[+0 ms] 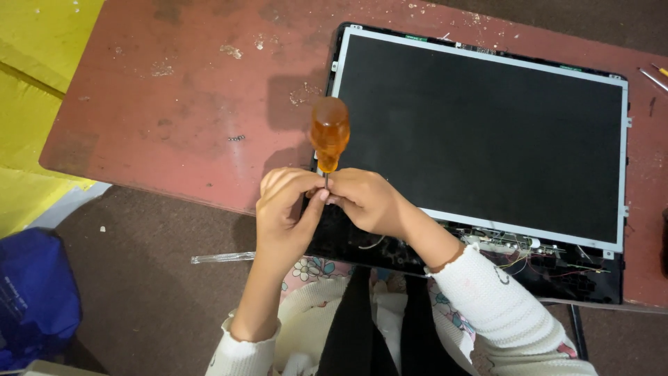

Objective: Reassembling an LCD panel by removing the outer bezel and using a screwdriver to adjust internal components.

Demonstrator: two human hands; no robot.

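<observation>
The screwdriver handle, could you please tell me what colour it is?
The screwdriver handle is translucent orange-amber, seen best in the head view.

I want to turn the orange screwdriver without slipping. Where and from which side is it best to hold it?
Probably the bulbous amber handle of the screwdriver, taken from above. It stands nearly upright at the display panel's lower-left corner, its rounded top free. The left hand and right hand both pinch the thin shaft below, which gives little turning grip.
</observation>
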